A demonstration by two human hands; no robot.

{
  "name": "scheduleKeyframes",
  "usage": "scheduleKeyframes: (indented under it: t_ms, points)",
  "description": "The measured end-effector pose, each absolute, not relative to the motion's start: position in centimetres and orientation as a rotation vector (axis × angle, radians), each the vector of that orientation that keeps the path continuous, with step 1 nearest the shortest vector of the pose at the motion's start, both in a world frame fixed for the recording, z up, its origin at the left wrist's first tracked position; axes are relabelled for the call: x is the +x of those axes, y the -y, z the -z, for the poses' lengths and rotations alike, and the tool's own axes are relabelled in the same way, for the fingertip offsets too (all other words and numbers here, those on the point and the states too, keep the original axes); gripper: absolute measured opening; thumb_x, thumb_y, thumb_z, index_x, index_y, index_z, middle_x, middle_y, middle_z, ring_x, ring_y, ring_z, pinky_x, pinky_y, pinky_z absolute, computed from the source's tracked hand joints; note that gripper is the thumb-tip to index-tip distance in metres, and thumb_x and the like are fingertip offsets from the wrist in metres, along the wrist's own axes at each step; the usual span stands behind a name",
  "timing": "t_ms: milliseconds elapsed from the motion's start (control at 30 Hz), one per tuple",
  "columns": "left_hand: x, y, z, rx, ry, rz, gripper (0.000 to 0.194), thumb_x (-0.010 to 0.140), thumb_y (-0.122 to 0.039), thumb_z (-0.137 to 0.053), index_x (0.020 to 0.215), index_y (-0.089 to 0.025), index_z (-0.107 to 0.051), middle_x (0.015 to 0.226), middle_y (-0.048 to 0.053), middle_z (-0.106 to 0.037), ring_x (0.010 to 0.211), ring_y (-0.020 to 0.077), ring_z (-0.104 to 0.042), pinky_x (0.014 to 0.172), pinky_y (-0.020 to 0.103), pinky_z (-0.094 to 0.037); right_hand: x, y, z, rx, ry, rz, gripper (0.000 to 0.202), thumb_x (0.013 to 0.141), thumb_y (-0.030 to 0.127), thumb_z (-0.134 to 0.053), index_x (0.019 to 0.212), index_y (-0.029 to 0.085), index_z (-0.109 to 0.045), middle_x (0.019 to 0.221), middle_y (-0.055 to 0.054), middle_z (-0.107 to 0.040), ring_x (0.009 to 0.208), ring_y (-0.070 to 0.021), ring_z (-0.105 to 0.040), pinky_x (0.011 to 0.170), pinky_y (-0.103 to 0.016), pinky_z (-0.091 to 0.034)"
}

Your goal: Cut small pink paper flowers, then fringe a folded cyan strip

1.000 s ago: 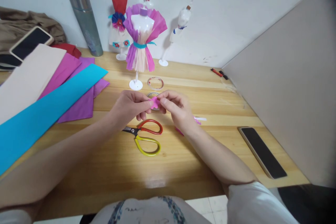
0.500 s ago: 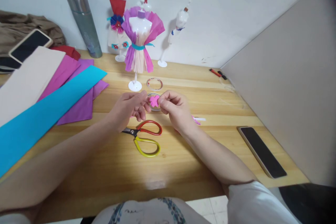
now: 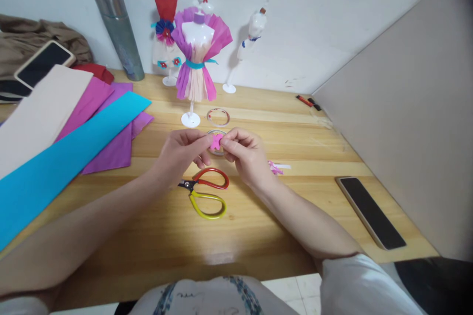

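Between my hands is a small pink paper flower (image 3: 216,141), held up over the table. My left hand (image 3: 186,150) pinches its left side between thumb and forefinger. On the other side, my right hand (image 3: 246,152) grips the flower's right edge with thumb and bent forefinger. Just behind the flower lies a roll of tape (image 3: 220,153), partly covered by my fingers. Scissors (image 3: 209,195) with one red and one yellow handle rest below my hands, their blades hidden under my left wrist. Pink paper scraps (image 3: 275,168) lie right of my right hand.
A mini mannequin in a purple crepe-paper dress (image 3: 195,64) stands behind my hands, with several others near the wall. Another tape roll (image 3: 218,117) lies before it. Coloured crepe paper (image 3: 92,133) and a tall flask (image 3: 120,34) are left; a phone (image 3: 371,211) lies right.
My left thumb and fingers have closed onto the left side of the pink flower, and its petals look turned or folded differently. My right hand keeps its grip.
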State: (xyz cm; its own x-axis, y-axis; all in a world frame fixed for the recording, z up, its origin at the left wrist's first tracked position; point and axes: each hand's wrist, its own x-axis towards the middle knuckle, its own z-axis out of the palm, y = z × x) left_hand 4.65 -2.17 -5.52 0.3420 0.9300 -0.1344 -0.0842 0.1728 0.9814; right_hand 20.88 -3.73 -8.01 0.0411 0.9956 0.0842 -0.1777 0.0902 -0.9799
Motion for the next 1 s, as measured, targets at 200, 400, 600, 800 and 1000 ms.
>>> scheduleKeyframes:
  t_ms: [200,400,600,800,1000]
  points:
    - [4.61,2.21,5.39,1.123,-0.943,-0.89,0.02,0.077,-0.033,-0.07,0.067,-0.016,-0.069,0.05,0.0,-0.063,0.047,0.0108,-0.06,0.046,0.019,-0.047,20.69,3.61,7.66,-0.993,1.015,-1.246,0.024,0.068,0.035,-0.082,0.062,0.02,-0.063,0.046,0.007,-0.048,0.044,-0.0071,-0.033,0.045,-0.024,-0.025]
    - [4.63,2.85,4.93,1.62,-1.074,-0.896,0.017,0.079,-0.02,-0.06,0.084,-0.017,-0.076,0.059,-0.002,-0.066,0.054,0.012,-0.062,0.056,0.022,-0.049,20.63,3.55,7.78,-1.012,0.995,-1.227,0.027,0.068,0.037,-0.082,0.062,0.02,-0.063,0.047,0.006,-0.047,0.045,-0.0073,-0.033,0.045,-0.024,-0.025]
    - [4.54,2.9,5.02,2.008,-1.188,-0.821,0.016,0.087,-0.027,-0.063,0.086,-0.02,-0.077,0.069,0.0,-0.074,0.062,0.0133,-0.063,0.062,0.023,-0.044,20.57,3.66,7.74,-1.017,0.987,-1.243,0.029,0.068,0.038,-0.082,0.062,0.02,-0.061,0.048,0.006,-0.048,0.046,-0.0068,-0.035,0.046,-0.023,-0.026]
    - [4.58,2.74,5.18,1.726,-1.099,-0.807,0.016,0.085,-0.029,-0.065,0.083,-0.019,-0.077,0.068,0.001,-0.074,0.056,0.0132,-0.064,0.056,0.023,-0.051,20.6,3.66,7.72,-1.0,0.986,-1.263,0.031,0.066,0.039,-0.084,0.061,0.02,-0.061,0.049,0.006,-0.05,0.046,-0.0063,-0.035,0.046,-0.023,-0.026]
    - [4.98,2.61,4.83,1.261,-1.028,-0.8,0.012,0.079,-0.026,-0.074,0.075,-0.015,-0.072,0.067,0.002,-0.074,0.048,0.0114,-0.066,0.049,0.021,-0.056,20.61,3.63,8.13,-1.037,1.045,-1.222,0.03,0.068,0.042,-0.084,0.064,0.02,-0.064,0.048,0.007,-0.05,0.046,-0.0075,-0.035,0.047,-0.024,-0.028]
